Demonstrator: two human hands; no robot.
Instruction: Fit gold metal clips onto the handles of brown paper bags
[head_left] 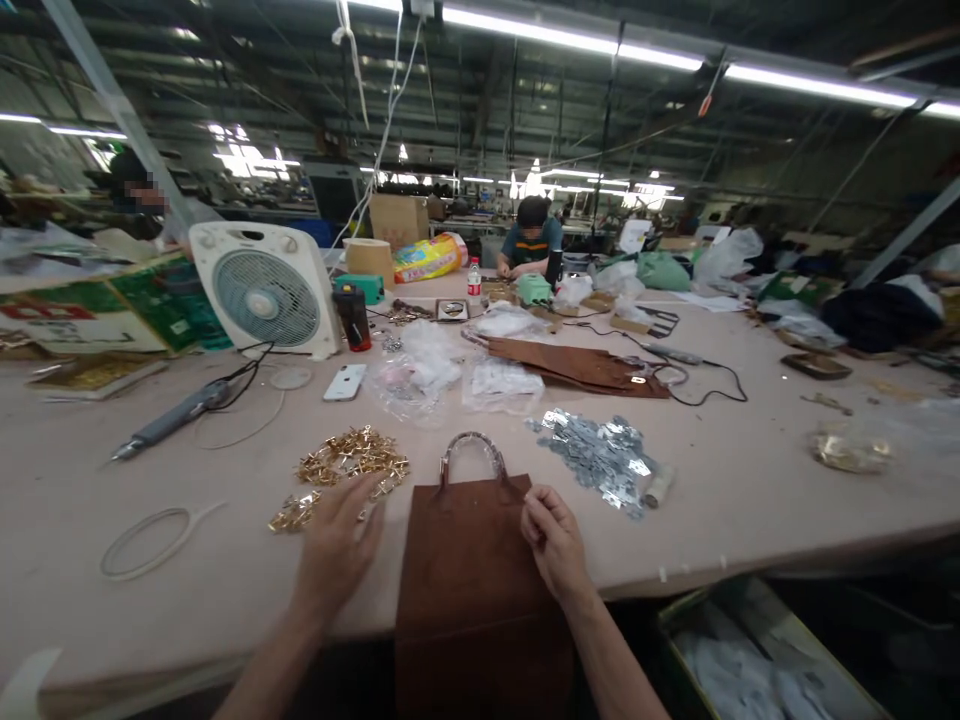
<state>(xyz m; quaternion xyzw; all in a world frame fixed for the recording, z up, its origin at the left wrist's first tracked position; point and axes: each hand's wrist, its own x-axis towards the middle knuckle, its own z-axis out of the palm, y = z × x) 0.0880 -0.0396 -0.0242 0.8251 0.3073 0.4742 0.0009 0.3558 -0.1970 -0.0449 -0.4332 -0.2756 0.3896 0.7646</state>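
Note:
A brown handbag [472, 560] with a plastic-wrapped loop handle [474, 440] lies over the table's front edge, its lower part hanging down. At its upper right corner, my right hand [553, 535] has its fingers pinched together; what they hold, if anything, is too small to make out. My left hand [339, 540] reaches to the near edge of a pile of small gold metal fittings [352, 455], its fingers stretched out and apart. Right of the bag handle spreads a pile of thin silver metal plates [600, 450].
Farther back are a white fan [262, 290], a phone [345, 382], clear plastic bags [416, 370] and a brown bag piece [577, 365]. A grey electric screwdriver [172, 415] lies left. A person [531, 245] sits across the table. Below right stands an open box [750, 650].

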